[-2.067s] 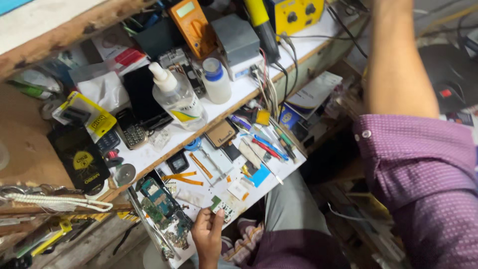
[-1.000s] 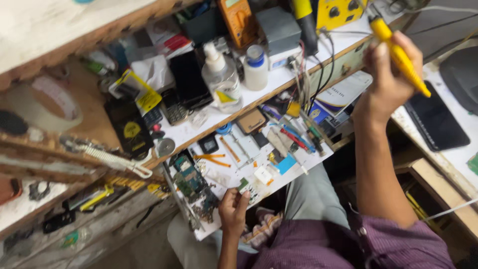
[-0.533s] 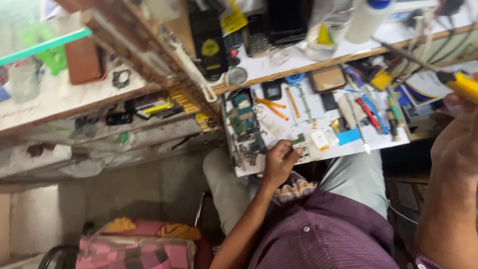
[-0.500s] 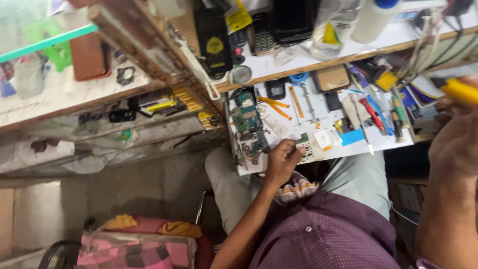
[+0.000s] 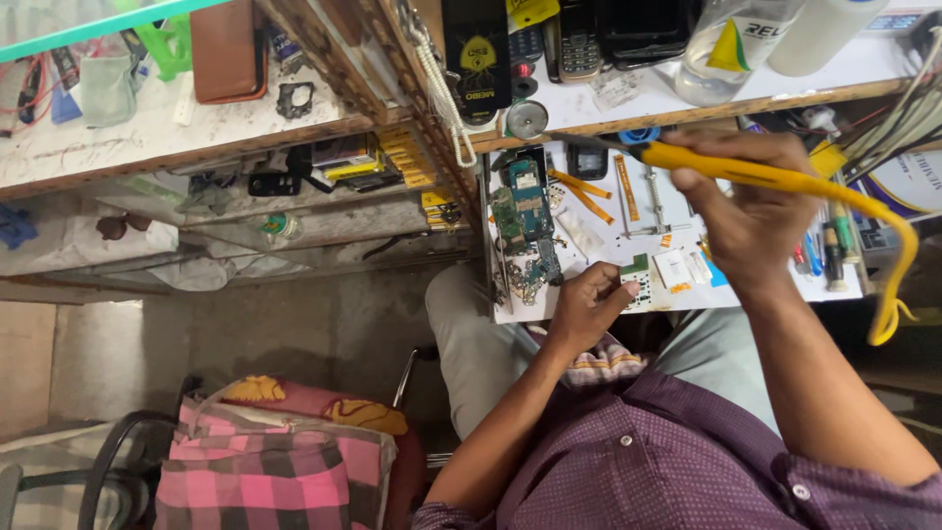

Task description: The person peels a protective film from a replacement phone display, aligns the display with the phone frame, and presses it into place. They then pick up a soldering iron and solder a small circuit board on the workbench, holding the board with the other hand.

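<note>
Right hand [image 5: 751, 211] gripping one yellow soldering iron [image 5: 746, 172] above white tabletop [image 5: 599, 304]. Left hand [image 5: 584, 309] pinching one small green circuit board [image 5: 636, 285] there. Two clear bottles [image 5: 721, 44] on shelf.

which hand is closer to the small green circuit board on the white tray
Left. The left hand rests with its fingertips right at the small green circuit board on the white tray. The right hand is up and to the side, holding a yellow soldering iron.
</note>
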The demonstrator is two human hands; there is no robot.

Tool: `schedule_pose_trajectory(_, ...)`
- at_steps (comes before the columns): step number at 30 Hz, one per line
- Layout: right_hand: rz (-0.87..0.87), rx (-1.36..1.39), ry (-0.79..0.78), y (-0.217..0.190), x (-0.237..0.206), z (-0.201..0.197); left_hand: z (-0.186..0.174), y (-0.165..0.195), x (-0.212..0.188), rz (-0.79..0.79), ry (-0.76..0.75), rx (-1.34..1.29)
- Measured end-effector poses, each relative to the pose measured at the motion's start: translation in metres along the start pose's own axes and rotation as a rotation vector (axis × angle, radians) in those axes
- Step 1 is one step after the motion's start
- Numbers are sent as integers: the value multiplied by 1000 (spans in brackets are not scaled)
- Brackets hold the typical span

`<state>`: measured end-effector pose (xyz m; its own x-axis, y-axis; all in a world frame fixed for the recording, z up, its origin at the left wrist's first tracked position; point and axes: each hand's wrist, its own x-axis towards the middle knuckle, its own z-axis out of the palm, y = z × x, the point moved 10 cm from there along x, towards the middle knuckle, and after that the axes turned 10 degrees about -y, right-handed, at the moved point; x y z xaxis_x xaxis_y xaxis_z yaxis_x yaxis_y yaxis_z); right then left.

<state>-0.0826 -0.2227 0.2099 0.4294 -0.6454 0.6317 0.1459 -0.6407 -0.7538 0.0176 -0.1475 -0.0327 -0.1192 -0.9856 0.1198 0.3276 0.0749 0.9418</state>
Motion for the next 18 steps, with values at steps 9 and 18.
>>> schedule_pose_trajectory(9, 80, 87, -148, 36, 46, 58, -2, 5, -1, 1, -6, 126)
schedule_pose_trajectory(18, -58, 23, -164, 39, 67, 64, -3, 8, -2, 32, -8, 155)
